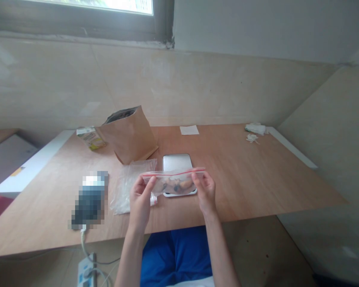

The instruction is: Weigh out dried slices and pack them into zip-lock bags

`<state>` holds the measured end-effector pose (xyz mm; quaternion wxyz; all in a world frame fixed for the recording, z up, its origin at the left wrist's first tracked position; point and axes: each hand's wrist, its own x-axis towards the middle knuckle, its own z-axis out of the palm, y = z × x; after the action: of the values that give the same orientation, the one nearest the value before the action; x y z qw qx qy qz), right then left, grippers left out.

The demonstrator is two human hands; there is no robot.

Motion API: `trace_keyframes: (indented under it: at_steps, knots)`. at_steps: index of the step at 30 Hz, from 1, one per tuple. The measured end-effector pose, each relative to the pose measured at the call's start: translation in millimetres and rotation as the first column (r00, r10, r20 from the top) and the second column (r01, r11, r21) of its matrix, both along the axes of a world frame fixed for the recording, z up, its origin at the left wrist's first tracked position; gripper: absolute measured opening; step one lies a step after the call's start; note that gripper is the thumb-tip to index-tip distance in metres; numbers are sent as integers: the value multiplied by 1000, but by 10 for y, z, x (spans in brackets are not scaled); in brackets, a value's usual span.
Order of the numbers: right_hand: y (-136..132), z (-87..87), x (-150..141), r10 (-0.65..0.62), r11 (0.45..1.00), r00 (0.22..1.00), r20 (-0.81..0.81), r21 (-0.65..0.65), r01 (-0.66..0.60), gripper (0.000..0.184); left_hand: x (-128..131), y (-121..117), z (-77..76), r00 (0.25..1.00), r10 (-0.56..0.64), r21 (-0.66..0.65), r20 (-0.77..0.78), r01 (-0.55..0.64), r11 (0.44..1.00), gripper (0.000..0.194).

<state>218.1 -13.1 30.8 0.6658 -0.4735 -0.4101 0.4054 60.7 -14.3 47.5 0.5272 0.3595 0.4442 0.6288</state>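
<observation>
Both hands hold up a clear zip bag [175, 181] with a red seal strip along its top and brownish pieces inside. My left hand [141, 199] pinches the bag's left end, thumb near the seal. The right end is gripped by my right hand [206, 190]. The bag hangs just above a flat silver scale [177, 162] on the wooden table [257, 175].
An open brown paper bag [131, 135] stands behind the scale. A small yellow-green carton [90, 137] lies to its left. More clear plastic bags [128, 187] lie flat at left. A blurred dark object [89, 199], a white paper slip [189, 130] and white scraps [254, 131] are on the table.
</observation>
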Motion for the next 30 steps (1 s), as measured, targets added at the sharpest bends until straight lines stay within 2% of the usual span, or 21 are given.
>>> trace_keyframes:
  at_steps: [4, 8, 13, 18, 22, 26, 30]
  knots:
    - [10, -31, -16, 12, 999, 1000, -20, -32, -13, 24, 10, 11, -39, 1000, -14, 0, 10, 14, 1000, 27]
    - [18, -49, -13, -9, 999, 1000, -20, -49, 8, 24, -7, 28, -109, 994, 4, -34, -110, -8, 999, 28]
    - [19, -60, 8, -37, 999, 999, 0, -34, 37, 22, -25, 21, -113, 978, 24, -37, -206, -33, 999, 25]
    - [23, -48, -3, -71, 997, 997, 13, -15, 71, 20, -31, 32, -69, 968, 54, -27, -246, -63, 998, 24]
    - [95, -5, -15, -89, 996, 996, 4, 17, 89, 20, -27, 135, 5, 967, 52, 25, -250, -47, 999, 24]
    - [218, 91, 7, -34, 998, 999, 1, 52, 34, 22, -18, 260, 78, 978, -1, 73, -207, 17, 997, 26]
    - [279, 168, 15, 50, 998, 999, 14, 39, -50, 24, 17, 294, 129, 986, -4, 117, -165, 23, 993, 25]
